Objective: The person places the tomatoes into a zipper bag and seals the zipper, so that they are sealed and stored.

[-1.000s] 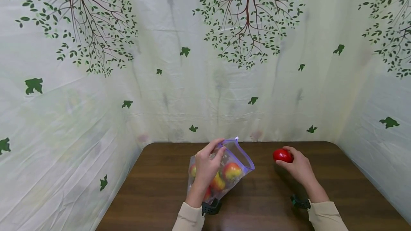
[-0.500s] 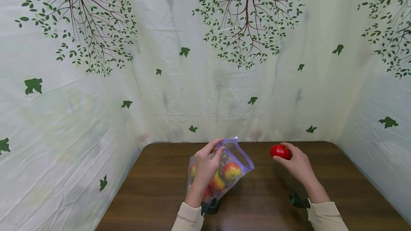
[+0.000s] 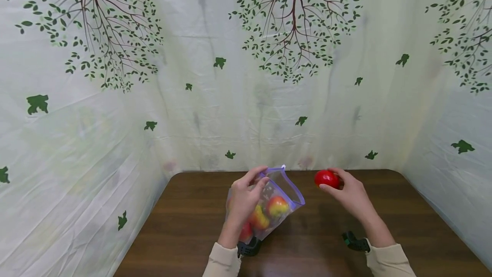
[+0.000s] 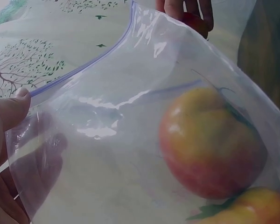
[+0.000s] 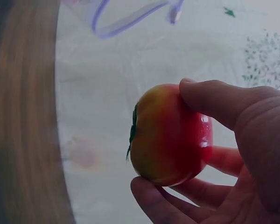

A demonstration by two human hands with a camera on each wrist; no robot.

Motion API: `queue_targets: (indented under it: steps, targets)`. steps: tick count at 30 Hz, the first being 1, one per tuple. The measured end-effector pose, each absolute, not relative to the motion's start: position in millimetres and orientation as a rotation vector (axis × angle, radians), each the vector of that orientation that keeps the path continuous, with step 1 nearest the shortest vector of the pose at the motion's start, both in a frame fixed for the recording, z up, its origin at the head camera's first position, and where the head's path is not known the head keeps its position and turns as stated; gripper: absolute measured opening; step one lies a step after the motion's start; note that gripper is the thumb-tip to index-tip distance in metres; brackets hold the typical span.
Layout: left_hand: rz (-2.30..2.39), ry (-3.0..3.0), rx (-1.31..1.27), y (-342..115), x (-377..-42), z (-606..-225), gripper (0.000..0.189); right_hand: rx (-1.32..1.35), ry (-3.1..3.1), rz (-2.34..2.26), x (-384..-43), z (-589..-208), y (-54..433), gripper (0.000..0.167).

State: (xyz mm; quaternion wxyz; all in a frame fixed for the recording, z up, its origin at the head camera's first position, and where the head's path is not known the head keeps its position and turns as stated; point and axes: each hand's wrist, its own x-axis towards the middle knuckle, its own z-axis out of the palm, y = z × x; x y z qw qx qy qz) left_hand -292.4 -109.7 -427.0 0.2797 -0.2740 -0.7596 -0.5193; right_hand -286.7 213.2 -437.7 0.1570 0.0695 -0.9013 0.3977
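In the head view my left hand [image 3: 242, 200] pinches the rim of a clear zip bag [image 3: 272, 228], its purple-edged mouth standing open toward the upper right. Several red-and-yellow tomatoes [image 3: 277, 206] lie inside; one tomato [image 4: 210, 144] shows large through the plastic in the left wrist view. To the right of the bag, my right hand [image 3: 352, 195] holds another tomato [image 3: 325, 178] between thumb and fingers, above the table. The right wrist view shows this tomato's glossy red and yellow skin and green leafy top, with the bag's purple edge [image 5: 112, 32] beyond it.
Both hands are over a dark brown wooden table [image 3: 184, 225] with rounded far corners. Behind and beside it hangs a pale curtain [image 3: 261, 136] printed with trees and leaves. Each wrist wears a black strap, the left strap [image 3: 249, 247] near the bag's lower end.
My right hand has moved left and slightly up with its tomato, closer to the bag's mouth. The left hand and the bag stay nearly in place.
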Motion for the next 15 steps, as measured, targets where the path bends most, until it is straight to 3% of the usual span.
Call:
queue_targets:
  steps: [15]
  targets:
    - [-1.448,-2.053,-0.736,-107,-294,-428,0.031,0.269,-2.573,1.259,-269,-419,186,0.067]
